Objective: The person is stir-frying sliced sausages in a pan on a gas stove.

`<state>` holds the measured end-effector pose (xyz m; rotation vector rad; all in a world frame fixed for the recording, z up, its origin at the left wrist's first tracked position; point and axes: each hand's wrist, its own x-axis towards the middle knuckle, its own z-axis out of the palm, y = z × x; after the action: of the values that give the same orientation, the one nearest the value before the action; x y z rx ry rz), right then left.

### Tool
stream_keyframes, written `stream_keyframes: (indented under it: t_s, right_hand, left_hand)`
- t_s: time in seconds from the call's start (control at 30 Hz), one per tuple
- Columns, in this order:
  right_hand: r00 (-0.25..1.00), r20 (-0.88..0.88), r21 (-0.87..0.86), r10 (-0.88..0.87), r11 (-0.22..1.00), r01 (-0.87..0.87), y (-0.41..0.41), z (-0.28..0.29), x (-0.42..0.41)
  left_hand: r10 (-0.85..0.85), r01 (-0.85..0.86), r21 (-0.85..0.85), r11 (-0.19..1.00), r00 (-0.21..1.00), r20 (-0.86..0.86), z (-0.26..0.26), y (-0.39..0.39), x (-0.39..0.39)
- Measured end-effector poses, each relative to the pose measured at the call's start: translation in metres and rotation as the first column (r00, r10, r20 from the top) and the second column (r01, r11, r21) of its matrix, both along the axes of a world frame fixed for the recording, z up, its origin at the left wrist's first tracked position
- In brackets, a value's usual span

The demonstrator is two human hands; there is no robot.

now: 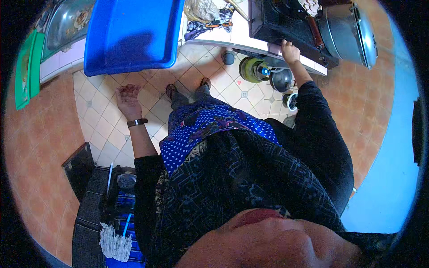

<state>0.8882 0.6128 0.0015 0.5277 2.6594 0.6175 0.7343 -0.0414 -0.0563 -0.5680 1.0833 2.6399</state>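
Observation:
My right hand (291,52) has its fingers curled at the front of a black gas stove (268,30) on the tiled counter. Whatever lies under those fingers is hidden; a stove knob (323,60) shows farther right. On the stove, a pan's brown handle (314,33) points towards me, close to a large lidded metal pot (342,37). White pieces of food (310,6) lie at the top edge. My left hand (129,100) hangs empty over the floor with its fingers apart. Beyond it, a blue plastic basin (134,30) juts over the counter's edge.
Left of the basin are a metal sink (67,26) and a green tray (28,70). A patterned cloth (209,25) lies beside the stove. Below the counter stand a green gas cylinder (251,70) and a dark round pan (281,80). A mop head (115,243) is behind me on the left.

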Motion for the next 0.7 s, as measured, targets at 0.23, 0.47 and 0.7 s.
stream_keyframes:
  t_s: [0.23,0.47,0.7]
  right_hand:
    - [0.984,-0.174,-0.005,0.037,0.999,-0.038,-0.064,0.02,-0.041]
    - [0.889,-0.457,-0.55,0.023,0.778,-0.303,-0.173,-0.018,-0.127]
    - [0.678,-0.648,-0.679,-0.347,0.665,-0.309,-0.175,-0.074,-0.185]
  left_hand:
    - [-0.079,0.105,-0.134,0.985,0.98,0.182,-0.04,-0.013,0.054]
    - [-0.349,0.406,-0.378,0.832,0.913,0.212,-0.028,0.031,0.081]
    - [-0.676,0.643,-0.254,0.722,0.734,-0.066,-0.007,0.204,0.033]
